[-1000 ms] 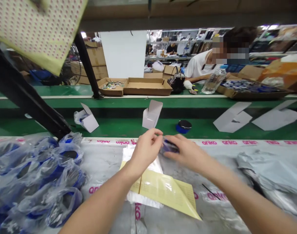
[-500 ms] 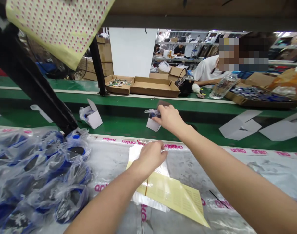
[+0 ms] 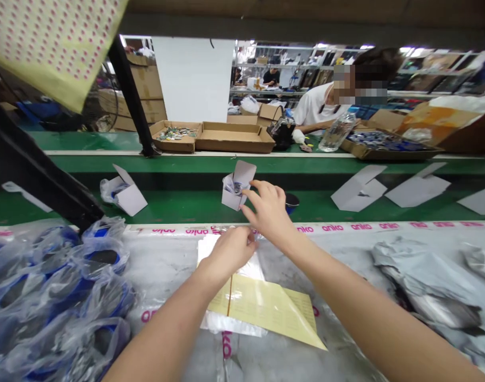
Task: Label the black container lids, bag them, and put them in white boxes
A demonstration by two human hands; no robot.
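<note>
My right hand [image 3: 268,211] hovers with fingers loosely apart just right of a small open white box [image 3: 235,192] on the green belt; a bagged blue item sits inside the box. Nothing is in that hand. My left hand [image 3: 229,250] is curled, fingertips pinching at the top edge of a stack of clear plastic bags [image 3: 226,313]. A yellow sheet [image 3: 268,310] lies over those bags. A blue round item [image 3: 292,202] peeks out behind my right hand.
A heap of bagged blue items [image 3: 59,286] fills the left of the plastic-covered table. Another open white box [image 3: 125,192] and flat white box blanks [image 3: 359,187] lie on the belt. Grey bags [image 3: 421,286] lie right. A person works opposite beside cardboard trays [image 3: 234,137].
My right hand carried the bagged blue item from the table to the white box, left it inside and drew back. My left hand stayed on the bag stack.
</note>
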